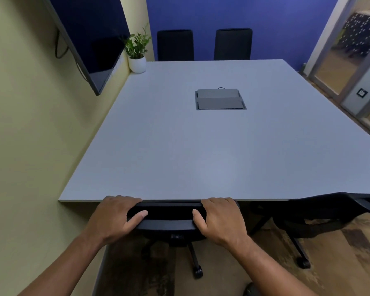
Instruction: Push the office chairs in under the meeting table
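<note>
Head view, left hand (115,216), right hand (220,218) clasping chair backrest (169,212)

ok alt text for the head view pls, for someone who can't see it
Both hands, left and right, grip the top of a black chair whose back meets the near edge of a grey table. Another chair sits to the right, two more at the far side, and a potted plant in the far left corner.

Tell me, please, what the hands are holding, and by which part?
Both the left hand and right hand grip the black office chair by the top edge of its backrest, one at each end.
</note>
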{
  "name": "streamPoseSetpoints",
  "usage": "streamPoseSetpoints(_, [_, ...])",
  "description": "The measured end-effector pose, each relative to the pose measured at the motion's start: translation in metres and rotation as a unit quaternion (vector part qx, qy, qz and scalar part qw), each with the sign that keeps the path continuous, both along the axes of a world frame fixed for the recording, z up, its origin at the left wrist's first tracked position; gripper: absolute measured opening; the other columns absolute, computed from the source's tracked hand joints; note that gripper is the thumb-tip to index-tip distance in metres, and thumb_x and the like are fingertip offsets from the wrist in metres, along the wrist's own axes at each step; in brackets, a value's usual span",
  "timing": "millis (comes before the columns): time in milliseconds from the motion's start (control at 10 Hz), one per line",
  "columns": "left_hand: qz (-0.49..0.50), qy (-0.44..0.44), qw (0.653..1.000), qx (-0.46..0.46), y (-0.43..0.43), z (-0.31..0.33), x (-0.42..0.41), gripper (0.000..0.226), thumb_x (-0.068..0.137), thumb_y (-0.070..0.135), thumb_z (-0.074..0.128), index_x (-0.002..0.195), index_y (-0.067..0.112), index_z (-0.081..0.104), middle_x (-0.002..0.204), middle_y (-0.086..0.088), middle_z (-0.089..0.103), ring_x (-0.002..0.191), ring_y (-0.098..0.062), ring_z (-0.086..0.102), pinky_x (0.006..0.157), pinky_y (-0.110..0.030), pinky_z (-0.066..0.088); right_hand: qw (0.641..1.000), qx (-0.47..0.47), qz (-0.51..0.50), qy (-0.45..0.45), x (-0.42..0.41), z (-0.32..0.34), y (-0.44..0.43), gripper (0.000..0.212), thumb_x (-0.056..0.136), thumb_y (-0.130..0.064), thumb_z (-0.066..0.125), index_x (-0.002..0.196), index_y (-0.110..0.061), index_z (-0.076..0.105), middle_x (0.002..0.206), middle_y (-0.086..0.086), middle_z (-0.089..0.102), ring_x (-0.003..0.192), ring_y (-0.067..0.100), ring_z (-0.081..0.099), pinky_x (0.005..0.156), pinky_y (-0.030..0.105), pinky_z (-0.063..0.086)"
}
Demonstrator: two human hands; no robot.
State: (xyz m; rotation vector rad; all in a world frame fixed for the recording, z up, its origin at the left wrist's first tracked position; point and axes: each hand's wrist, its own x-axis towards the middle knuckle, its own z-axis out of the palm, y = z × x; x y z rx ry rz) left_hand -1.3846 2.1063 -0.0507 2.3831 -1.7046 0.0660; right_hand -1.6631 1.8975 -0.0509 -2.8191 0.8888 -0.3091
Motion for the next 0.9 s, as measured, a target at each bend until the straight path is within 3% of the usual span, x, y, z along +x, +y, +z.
streamPoseSetpoints(500, [0.000, -0.002, 0.999, -0.043, -0.023, -0.002, 0.020, 0.070, 0.101, 0.081, 0.032, 0.120, 0.032, 0.078, 0.100, 0.017, 0.079, 0.084, -0.005, 0.070, 0.077, -0.030, 0.048, 1.000, -0.021, 0.002, -0.008, 0.025, -0.006, -0.030, 0.053, 0.102, -0.063, 0.038, 0.066, -0.025, 0.041, 0.059, -0.009, 0.039, 0.054, 0.012, 0.037, 0.066, 0.039, 0.037])
streamPoseSetpoints(800, [0.030, 0.019, 0.999, -0.008, -0.027, 0.005, 0.017, 0.082, 0.095, 0.090, 0.026, 0.125, 0.033, 0.077, 0.114, 0.018, 0.079, 0.098, -0.007, 0.071, 0.086, -0.033, 0.051, 0.999, 0.010, 0.008, 0.031, 0.023, 0.000, -0.031, 0.061, 0.103, -0.075, 0.023, 0.078, -0.026, 0.049, 0.071, -0.009, 0.050, 0.064, 0.015, 0.045, 0.076, 0.041, 0.040])
streamPoseSetpoints(900, [0.056, 0.066, 0.996, 0.021, -0.043, 0.011, 0.010, 0.093, 0.087, 0.098, 0.021, 0.128, 0.035, 0.075, 0.124, 0.020, 0.076, 0.113, -0.006, 0.068, 0.096, -0.035, 0.049, 0.995, 0.043, 0.039, 0.077, 0.030, 0.007, -0.044, 0.082, 0.098, -0.089, 0.009, 0.087, -0.024, 0.057, 0.081, -0.002, 0.062, 0.073, 0.023, 0.054, 0.086, 0.048, 0.047])
